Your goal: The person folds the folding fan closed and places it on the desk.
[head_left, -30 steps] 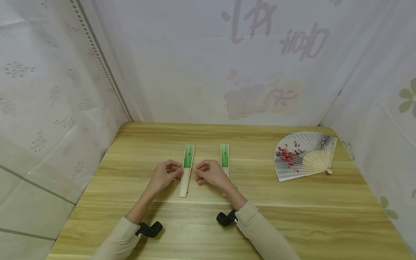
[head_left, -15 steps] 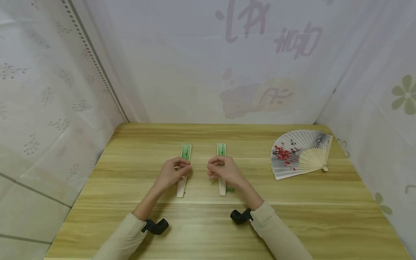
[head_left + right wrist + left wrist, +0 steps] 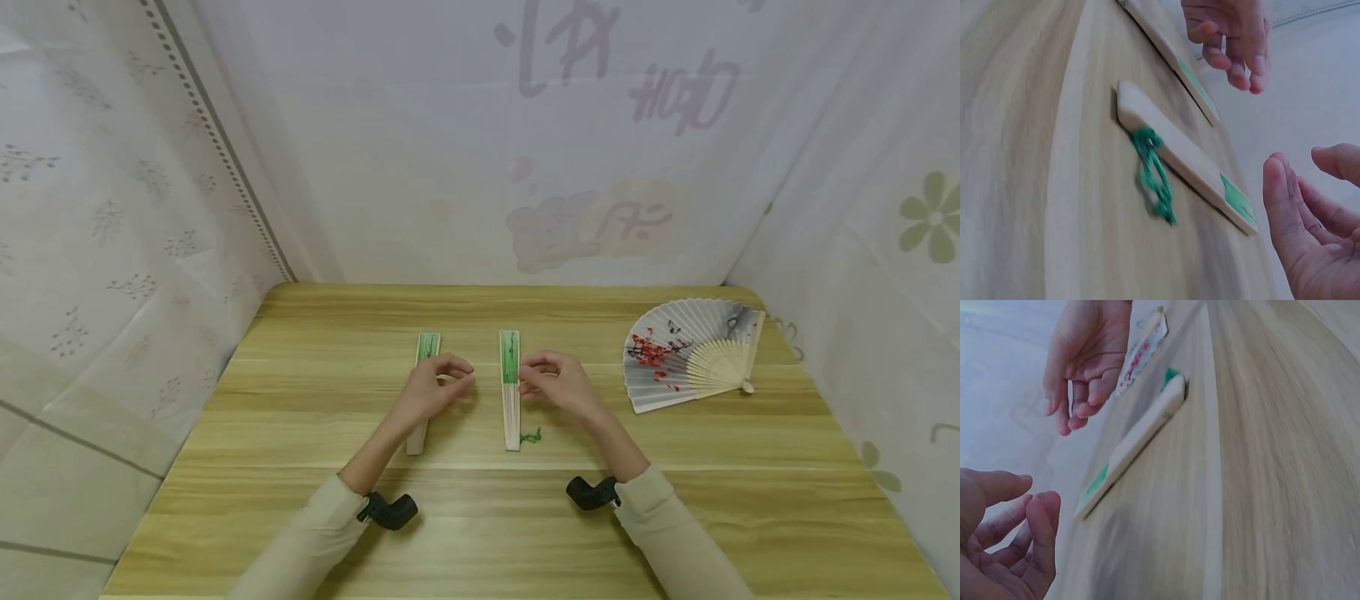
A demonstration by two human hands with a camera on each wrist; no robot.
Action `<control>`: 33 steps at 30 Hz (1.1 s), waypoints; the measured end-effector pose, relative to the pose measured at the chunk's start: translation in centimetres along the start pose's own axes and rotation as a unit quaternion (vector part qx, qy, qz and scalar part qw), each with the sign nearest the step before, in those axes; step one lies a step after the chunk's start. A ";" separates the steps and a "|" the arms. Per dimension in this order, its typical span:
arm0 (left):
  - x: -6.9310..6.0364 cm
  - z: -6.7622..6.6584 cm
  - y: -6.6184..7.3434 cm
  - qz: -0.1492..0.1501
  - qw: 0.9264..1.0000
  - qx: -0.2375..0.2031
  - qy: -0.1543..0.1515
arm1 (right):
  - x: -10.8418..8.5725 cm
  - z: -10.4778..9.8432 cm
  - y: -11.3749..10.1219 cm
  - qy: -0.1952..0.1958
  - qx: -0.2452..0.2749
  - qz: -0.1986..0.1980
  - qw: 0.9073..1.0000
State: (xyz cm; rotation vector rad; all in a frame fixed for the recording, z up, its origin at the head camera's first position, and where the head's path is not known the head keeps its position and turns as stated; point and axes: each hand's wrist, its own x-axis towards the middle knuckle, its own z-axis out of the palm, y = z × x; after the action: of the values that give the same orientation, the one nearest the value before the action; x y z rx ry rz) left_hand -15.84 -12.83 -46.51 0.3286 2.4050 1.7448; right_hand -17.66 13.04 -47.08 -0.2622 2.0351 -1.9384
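Two folded hand fans with green upper ends and pale wooden ribs lie side by side on the table. My left hand point(image 3: 435, 389) hovers over the left folded fan point(image 3: 416, 440) and covers its middle. Just right of the right folded fan point(image 3: 511, 358) is my right hand point(image 3: 562, 383), raised off the table. A green tassel point(image 3: 531, 436) hangs from that fan's lower end. In the right wrist view the thumb and fingers of the right hand point(image 3: 1316, 225) stand apart with nothing between them. The left hand point(image 3: 1013, 540) in the left wrist view is likewise loosely curved, holding nothing.
A spread fan point(image 3: 660, 358) with red blossoms lies at the back right of the wooden table point(image 3: 480, 533). Patterned white cloths point(image 3: 405, 167) hang behind the table and along both sides.
Both hands have shifted to the right, the left from beside the left folded fan to over it, the right off the right folded fan, uncovering its ribs and tassel. The fans stay put.
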 end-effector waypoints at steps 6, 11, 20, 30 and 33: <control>0.6 1.4 0.9 0.006 1.000 -0.014 -0.008 | -0.3 -1.9 0.0 0.015 -0.007 -0.001 1.000; 1.0 2.6 1.3 0.021 0.999 -0.020 -0.019 | -0.9 -3.2 -0.1 0.031 -0.014 0.002 0.999; 1.6 4.8 2.1 0.018 0.998 -0.033 -0.057 | -2.3 -5.9 0.2 0.035 -0.023 -0.001 0.999; 2.8 7.8 3.5 0.014 0.993 -0.043 -0.110 | -4.1 -9.5 1.0 0.069 -0.020 -0.008 0.997; 3.1 8.7 4.0 0.012 0.992 -0.052 -0.118 | -4.6 -10.4 1.2 0.072 -0.025 -0.006 0.997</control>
State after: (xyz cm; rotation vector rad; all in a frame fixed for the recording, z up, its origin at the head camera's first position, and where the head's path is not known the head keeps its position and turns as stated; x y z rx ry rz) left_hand -16.27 -2.85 -45.43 0.5206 2.1450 1.7252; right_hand -16.88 24.44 -47.48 -0.1491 2.1790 -1.9682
